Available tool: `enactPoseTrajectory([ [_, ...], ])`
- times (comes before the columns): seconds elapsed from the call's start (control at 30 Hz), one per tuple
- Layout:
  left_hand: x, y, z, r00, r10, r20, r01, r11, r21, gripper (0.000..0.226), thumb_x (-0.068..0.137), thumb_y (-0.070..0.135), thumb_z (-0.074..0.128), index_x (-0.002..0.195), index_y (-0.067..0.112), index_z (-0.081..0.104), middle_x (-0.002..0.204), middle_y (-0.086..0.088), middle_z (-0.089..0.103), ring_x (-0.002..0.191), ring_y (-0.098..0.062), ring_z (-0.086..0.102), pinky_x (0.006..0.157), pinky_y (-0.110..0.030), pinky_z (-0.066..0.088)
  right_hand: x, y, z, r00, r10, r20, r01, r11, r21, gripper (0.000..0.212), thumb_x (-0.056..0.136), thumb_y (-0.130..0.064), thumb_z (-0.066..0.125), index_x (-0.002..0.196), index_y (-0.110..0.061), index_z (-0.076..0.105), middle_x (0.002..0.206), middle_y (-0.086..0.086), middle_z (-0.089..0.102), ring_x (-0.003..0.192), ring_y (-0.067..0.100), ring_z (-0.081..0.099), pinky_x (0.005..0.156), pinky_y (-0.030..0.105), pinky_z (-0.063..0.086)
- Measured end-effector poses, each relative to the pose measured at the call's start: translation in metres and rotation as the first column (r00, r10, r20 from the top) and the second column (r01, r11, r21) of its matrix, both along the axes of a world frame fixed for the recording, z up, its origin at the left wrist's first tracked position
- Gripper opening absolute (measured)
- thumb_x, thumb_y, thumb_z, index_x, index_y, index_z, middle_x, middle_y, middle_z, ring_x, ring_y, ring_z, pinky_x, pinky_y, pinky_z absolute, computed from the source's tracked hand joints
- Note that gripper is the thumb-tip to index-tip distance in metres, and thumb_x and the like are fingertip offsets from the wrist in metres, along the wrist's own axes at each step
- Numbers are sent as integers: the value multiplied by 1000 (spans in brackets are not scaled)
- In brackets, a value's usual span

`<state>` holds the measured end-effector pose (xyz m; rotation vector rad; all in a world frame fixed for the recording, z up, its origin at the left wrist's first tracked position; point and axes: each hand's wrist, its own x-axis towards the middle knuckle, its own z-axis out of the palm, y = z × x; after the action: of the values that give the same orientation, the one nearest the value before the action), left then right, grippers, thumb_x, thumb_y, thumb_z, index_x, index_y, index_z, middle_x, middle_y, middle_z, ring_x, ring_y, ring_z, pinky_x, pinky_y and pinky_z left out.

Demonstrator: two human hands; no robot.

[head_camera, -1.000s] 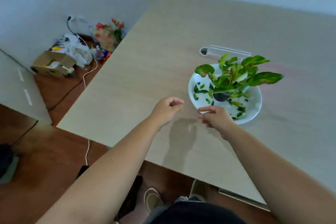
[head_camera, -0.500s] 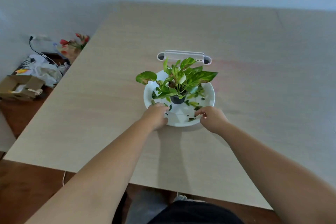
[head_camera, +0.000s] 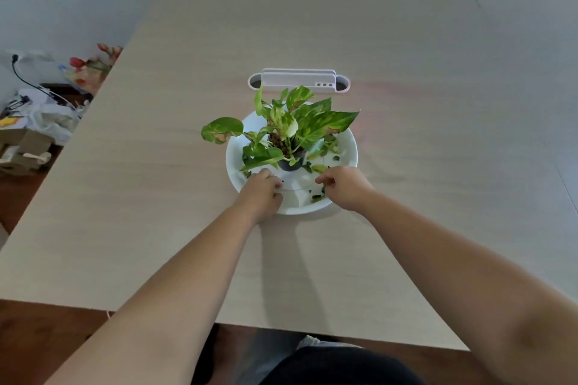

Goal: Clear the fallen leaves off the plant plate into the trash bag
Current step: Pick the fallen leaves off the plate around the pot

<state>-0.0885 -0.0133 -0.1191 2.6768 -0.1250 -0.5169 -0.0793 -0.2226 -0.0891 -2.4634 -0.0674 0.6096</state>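
Note:
A white plate (head_camera: 347,147) sits mid-table with a leafy plant in a small dark pot (head_camera: 291,163) at its centre. Several small fallen leaves (head_camera: 319,168) lie scattered on the plate around the pot. My left hand (head_camera: 262,188) is over the plate's near-left part with its fingers curled down onto the surface, and what lies under them is hidden. My right hand (head_camera: 343,186) reaches over the near-right rim, its thumb and fingers pinching a dark leaf bit (head_camera: 324,189). Another leaf piece (head_camera: 316,197) lies just beside that hand.
A white desk organiser (head_camera: 298,81) stands right behind the plate. The beige table (head_camera: 156,197) ends close to my body. On the floor at the left are white plastic bags (head_camera: 50,122), a cardboard box (head_camera: 22,150), cables and some artificial flowers (head_camera: 90,64).
The view swung from the left to centre on the plate. Both hands moved from the bare table onto the plate's near part and curled down among the leaf bits.

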Motion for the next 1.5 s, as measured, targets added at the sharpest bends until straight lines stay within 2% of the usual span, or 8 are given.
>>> enactPoseTrajectory([
  [0.13, -10, 7, -1, 992, -16, 122, 25, 997, -74, 20, 85, 6, 54, 86, 12, 73, 91, 0, 54, 91, -26, 60, 81, -38, 49, 15, 6, -5, 998, 62, 20, -60, 995, -83, 41, 90, -6, 45, 125, -18, 63, 132, 4, 58, 120, 25, 53, 100, 32, 45],
  [0.4, -17, 12, -9, 986, 1, 168, -36, 978, 207, 49, 90, 32, 47, 139, 31, 46, 144, 3, 40, 133, -25, 37, 109, -38, 19, 48, 30, -38, 923, 384, -19, -366, 861, -353, 53, 83, -18, 53, 136, -21, 50, 143, 2, 46, 134, 25, 38, 108, 39, 37],
  [0.6, -16, 8, -14, 990, 119, 76, -131, 976, 174, 45, 92, 34, 46, 135, 24, 46, 139, -1, 40, 134, -29, 32, 118, -46, 3, 43, 26, -29, 933, 361, 6, -338, 880, -333, 22, 87, -12, 54, 96, -15, 73, 112, 1, 67, 105, 25, 59, 91, 34, 49],
  [0.9, -17, 6, -14, 980, 176, 98, -185, 978, 93, 34, 90, 30, 49, 123, 28, 57, 127, 5, 49, 131, -25, 33, 117, -47, 0, 39, 9, -36, 973, 216, 85, -181, 935, -304, 57, 86, -8, 49, 141, -23, 43, 135, 7, 37, 125, 31, 38, 103, 43, 43],
  [1.03, -17, 6, -15, 982, 163, 100, -174, 978, 113, 48, 88, 31, 50, 137, 30, 47, 141, 4, 40, 135, -26, 31, 117, -47, -1, 35, 14, -32, 962, 270, 43, -248, 928, -277, 45, 87, -3, 46, 126, -21, 60, 126, 6, 49, 118, 30, 50, 97, 41, 48],
  [1.2, -18, 7, -13, 978, 174, 112, -177, 984, 25, 20, 91, 29, 50, 100, 28, 67, 103, 10, 55, 120, -17, 46, 115, -48, -3, 30, 18, -24, 973, 224, 55, -210, 959, -191, 36, 85, 1, 45, 102, -18, 70, 113, 2, 63, 108, 24, 57, 89, 35, 50],
  [1.37, -21, 3, -12, 976, 191, 106, -196, 980, 36, 52, 89, 27, 51, 140, 30, 44, 143, 4, 39, 137, -19, 32, 118, -49, -3, 32, 10, -31, 964, 252, 83, -212, 920, -330, 57, 84, -2, 49, 138, -21, 48, 138, 7, 39, 127, 31, 42, 103, 41, 43],
  [1.5, -20, 6, -12, 980, 169, 107, -169, 986, -3, 30, 89, 25, 50, 115, 31, 65, 121, 9, 54, 125, -13, 46, 116, -50, -6, 29, 13, -32, 968, 247, 40, -229, 939, -258, 43, 84, -1, 47, 118, -21, 65, 127, 3, 50, 114, 29, 53, 93, 41, 51],
])
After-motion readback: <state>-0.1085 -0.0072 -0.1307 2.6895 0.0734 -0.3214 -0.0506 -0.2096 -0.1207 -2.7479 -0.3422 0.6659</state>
